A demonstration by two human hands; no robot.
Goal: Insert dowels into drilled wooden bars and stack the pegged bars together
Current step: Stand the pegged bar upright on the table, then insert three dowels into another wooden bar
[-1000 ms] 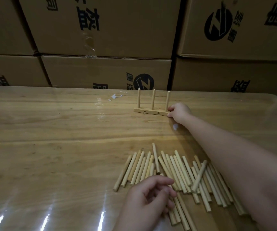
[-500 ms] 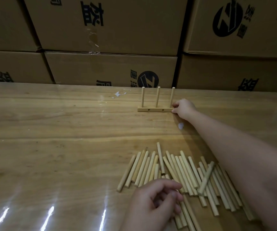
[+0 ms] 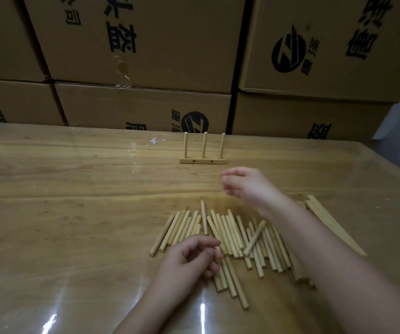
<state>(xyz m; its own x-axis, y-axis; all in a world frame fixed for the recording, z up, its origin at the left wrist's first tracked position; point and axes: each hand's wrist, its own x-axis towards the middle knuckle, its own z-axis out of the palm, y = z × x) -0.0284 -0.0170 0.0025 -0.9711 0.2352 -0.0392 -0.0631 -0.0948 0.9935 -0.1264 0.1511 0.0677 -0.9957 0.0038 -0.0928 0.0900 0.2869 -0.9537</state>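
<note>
Stacked cardboard boxes (image 3: pixel 146 44) with black printing stand as a wall along the far edge of the wooden bench (image 3: pixel 61 213), whose glossy top shows streaks of reflected light at the near left. Far on the bench, left of centre, lies a small white scrap (image 3: pixel 155 141).

The left hand (image 3: pixel 189 256) sits low at the near left end of the pile of loose dowels (image 3: pixel 232 235). Its fingers are curled inward, with the fingertips over the nearest dowels. Whether they pinch one cannot be told.

Just right of the scrap, toward the far edge, a short wooden bar (image 3: pixel 202 161) lies flat on the bench. Two small holes show in its near side. Three dowels (image 3: pixel 204 145) stand upright in it in a row, evenly spaced. Nothing touches the bar.

The loose dowels lie in the near middle of the bench, mostly side by side and pointing far to near. One lies tilted across the others on the right side of the pile.

The right hand (image 3: pixel 247 186) is blurred. It hangs above the bench between the pegged bar and the pile, apart from both. Its fingers are loosely bent and spread, and it holds nothing. Its forearm runs over the right part of the pile.

At the right, beyond that arm, a few long flat wooden strips (image 3: pixel 333 225) lie side by side at a slant.
</note>
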